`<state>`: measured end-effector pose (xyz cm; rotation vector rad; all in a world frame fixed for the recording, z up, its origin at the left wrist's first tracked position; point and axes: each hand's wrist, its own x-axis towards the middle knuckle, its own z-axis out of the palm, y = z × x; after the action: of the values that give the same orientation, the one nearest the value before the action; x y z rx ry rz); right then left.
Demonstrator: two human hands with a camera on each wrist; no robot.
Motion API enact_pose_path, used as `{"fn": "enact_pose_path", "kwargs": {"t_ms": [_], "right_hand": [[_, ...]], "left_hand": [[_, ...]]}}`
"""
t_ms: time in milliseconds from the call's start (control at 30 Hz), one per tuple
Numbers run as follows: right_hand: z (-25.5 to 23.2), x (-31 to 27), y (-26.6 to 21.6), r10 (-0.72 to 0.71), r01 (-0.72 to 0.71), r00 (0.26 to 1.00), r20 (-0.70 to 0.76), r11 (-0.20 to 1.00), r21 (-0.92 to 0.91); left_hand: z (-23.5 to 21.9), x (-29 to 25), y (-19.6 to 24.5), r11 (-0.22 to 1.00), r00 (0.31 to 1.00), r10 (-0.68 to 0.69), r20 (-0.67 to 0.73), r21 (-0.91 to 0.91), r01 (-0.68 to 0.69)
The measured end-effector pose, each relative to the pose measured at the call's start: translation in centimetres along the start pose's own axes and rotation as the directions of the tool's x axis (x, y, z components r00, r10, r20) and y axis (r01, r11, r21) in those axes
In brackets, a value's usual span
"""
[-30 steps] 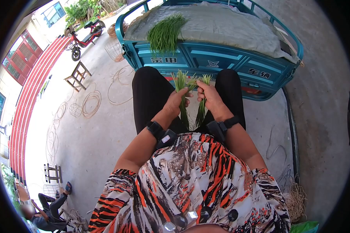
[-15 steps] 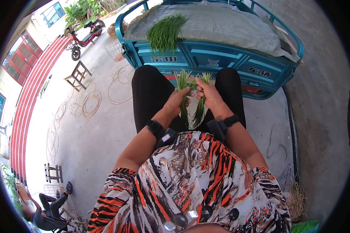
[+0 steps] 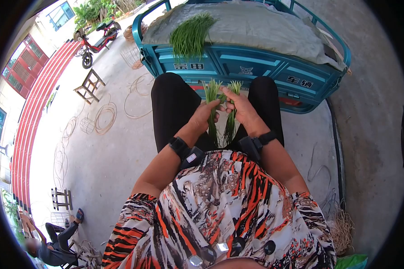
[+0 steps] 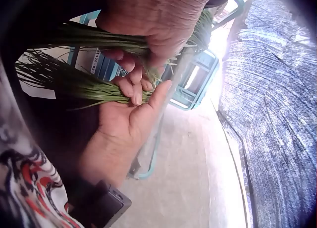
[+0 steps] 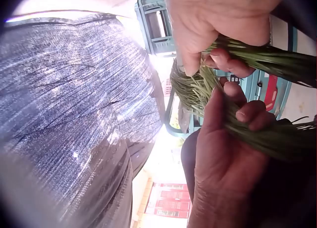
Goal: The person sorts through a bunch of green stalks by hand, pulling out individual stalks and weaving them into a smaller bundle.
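The left hand [image 3: 203,116] gripped one green bunch [image 3: 211,93], the right hand [image 3: 242,108] a second bunch [image 3: 235,88] close beside; a larger heap [image 3: 192,36] lay on the grey sheet [image 3: 260,31].

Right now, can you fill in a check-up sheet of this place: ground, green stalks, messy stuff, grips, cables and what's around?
Surface: pale, hard ground.
Job's things: left bundle and right bundle of green stalks, paler ends pointing away from the body; a bigger bunch lies on a grey cover, hanging over its edge.
Clutter: a tan tangle at right; a round coil on the ground at left.
Grips: left grip holds the left bundle; right grip holds the right bundle.
Cables: none certain; I can't tell what the coil is made of.
Surroundings: teal cart in front, under the cover; red scooter; red steps; another person, apparently seated, lower left.
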<state>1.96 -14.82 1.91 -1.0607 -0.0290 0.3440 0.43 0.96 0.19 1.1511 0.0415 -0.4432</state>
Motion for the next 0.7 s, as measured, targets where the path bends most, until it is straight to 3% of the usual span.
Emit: {"fn": "enact_pose_path", "kwargs": {"t_ms": [133,333,433,633,700], "right_hand": [[-0.4,0.2,0.5,-0.006,0.006,1.000,-0.001,0.999,0.035],[-0.1,0.7,1.1,-0.288,0.273,0.943,-0.169,0.956,-0.105],[0.4,0.6,0.5,-0.316,0.331,0.931,-0.183,0.942,0.059],[-0.8,-0.4,-0.7,-0.122,0.146,0.982,-0.141,0.974,0.176],[-0.6,-0.5,-0.6,-0.087,0.102,0.981,-0.175,0.992,0.076]], "left_hand": [[0.1,0.0,0.0,1.000,0.998,-0.020,0.059,-0.018,0.021],[0.7,-0.4,0.3,0.994,0.999,-0.008,0.049,-0.106,0.013],[0.1,0.1,-0.1,0.988,0.999,0.017,0.037,-0.155,-0.011],[0.1,-0.1,0.1,0.986,0.998,0.036,-0.044,-0.160,-0.042],[0.1,0.1,-0.1,0.990,0.998,0.028,-0.048,-0.139,-0.035]]}}
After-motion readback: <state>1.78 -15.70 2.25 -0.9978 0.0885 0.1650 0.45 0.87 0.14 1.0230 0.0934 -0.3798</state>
